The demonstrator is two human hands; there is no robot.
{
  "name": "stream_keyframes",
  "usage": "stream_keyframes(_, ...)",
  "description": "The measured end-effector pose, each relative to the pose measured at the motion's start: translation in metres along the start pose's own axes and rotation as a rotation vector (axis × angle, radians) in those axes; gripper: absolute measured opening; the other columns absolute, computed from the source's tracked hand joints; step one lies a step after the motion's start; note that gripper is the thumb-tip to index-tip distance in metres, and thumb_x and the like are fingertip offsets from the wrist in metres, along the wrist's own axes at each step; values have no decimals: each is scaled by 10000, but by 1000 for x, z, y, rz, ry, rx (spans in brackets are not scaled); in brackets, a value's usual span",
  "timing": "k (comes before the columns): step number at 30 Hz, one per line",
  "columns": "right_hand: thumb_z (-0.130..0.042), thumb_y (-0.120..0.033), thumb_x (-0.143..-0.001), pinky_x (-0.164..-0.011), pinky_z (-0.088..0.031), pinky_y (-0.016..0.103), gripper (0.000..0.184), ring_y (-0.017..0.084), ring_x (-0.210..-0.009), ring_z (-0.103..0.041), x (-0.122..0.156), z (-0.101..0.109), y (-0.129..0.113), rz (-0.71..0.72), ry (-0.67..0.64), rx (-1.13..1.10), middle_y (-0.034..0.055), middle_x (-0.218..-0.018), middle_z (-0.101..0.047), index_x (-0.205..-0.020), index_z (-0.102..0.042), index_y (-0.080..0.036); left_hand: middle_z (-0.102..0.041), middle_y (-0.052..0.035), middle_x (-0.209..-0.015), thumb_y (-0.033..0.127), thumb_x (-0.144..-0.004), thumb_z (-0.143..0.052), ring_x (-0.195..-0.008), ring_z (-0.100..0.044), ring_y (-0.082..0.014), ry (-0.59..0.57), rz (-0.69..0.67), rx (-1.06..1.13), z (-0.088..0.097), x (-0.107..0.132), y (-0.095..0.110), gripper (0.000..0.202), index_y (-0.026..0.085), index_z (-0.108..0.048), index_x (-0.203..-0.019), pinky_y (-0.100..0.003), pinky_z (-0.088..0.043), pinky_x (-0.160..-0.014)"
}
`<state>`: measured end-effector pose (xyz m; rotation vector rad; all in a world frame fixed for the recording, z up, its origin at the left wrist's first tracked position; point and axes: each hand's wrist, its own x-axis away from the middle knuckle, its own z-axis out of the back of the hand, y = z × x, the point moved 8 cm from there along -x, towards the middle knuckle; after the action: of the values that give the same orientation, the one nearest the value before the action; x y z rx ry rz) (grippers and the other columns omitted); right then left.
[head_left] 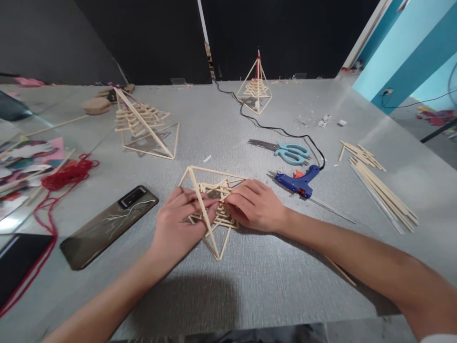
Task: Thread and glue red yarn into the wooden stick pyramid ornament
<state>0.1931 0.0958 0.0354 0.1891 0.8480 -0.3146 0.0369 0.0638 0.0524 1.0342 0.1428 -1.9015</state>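
A pyramid frame of thin wooden sticks (208,219) lies tilted on the table before me, with smaller stacked stick layers (225,215) inside it. My left hand (180,216) is closed around the frame's left side, its thumb and fingers reaching in past one long stick. From the right, my right hand (259,206) pinches with curled fingers at the inner sticks. A bit of red yarn (221,202) shows between the fingertips of both hands; the fingers hide most of it. To the right lies a blue glue gun (298,182) with a clear glue stick in its back.
Light-blue-handled scissors (291,151) lie beyond the glue gun. Two more stick pyramids (146,126) (257,90) stand farther back. A phone (109,226) and red yarn skein (67,175) are left; loose sticks (383,193) are right. A black cord (274,127) crosses the table.
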Motion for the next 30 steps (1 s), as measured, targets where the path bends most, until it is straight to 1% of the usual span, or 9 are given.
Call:
stream_keyframes(4,-576,-224,-1091,-801,-475,325,126,194,-865,-600,-2,3,-1,8,19,-11,41,-917,-739,-1006,-659,-184,-791,-19,-892,210,-967,-767,-821,-712,-199,-3,5,-6,1,-1,4,76,262,-823,-957,-393,-624,-781)
stream_keyframes(10,-616,-205,-1068,-800,-470,336,61,204,-887,-597,-2,5,-2,12,38,-41,56,-920,-732,-1028,-644,-168,-780,-8,-874,160,-945,-781,-790,-669,-193,42,-25,16,1,2,5,114,265,-808,-910,-365,-576,-778)
stream_keyframes(15,-594,-218,-1081,-794,-456,345,83,206,-889,-601,0,1,0,-1,-7,-25,52,-932,-724,-1033,-652,-183,-767,-3,-864,178,-940,-808,-794,-651,-189,43,-14,68,-1,4,2,82,260,-806,-937,-369,-558,-789)
stream_keyframes(17,-580,-219,-1086,-796,-455,348,90,207,-898,-607,1,-1,0,-8,-29,-26,52,-939,-728,-1043,-654,-189,-768,-1,-856,180,-938,-813,-782,-651,-186,52,-32,62,0,4,2,77,256,-804,-937,-366,-553,-784)
stream_keyframes(20,-575,-215,-1085,-799,-463,353,86,208,-900,-612,2,-2,1,-15,-40,-42,52,-939,-742,-1062,-653,-187,-792,-11,-887,166,-937,-806,-822,-691,-203,33,-114,-24,2,4,9,91,253,-806,-963,-383,-554,-804)
stream_keyframes(23,-581,-228,-1082,-776,-468,353,87,212,-882,-612,1,-1,2,-30,-28,-36,48,-925,-751,-1055,-652,-186,-813,-23,-949,151,-959,-776,-897,-718,-233,-30,-231,-135,4,4,19,140,256,-792,-1050,-400,-560,-809)
stream_keyframes(26,-595,-227,-1074,-763,-473,351,70,215,-871,-611,0,1,2,-36,-5,-42,48,-915,-752,-1053,-645,-182,-816,-14,-976,141,-975,-754,-933,-720,-245,-84,-348,-231,6,6,27,194,255,-763,-1131,-399,-570,-816)
stream_keyframes(30,-604,-212,-1061,-769,-479,347,43,216,-878,-606,-1,4,2,-37,11,-61,50,-920,-752,-1067,-634,-181,-821,-34,-1018,156,-1002,-726,-988,-714,-275,-148,-452,-315,5,10,32,163,211,-745,-1154,-417,-569,-851)
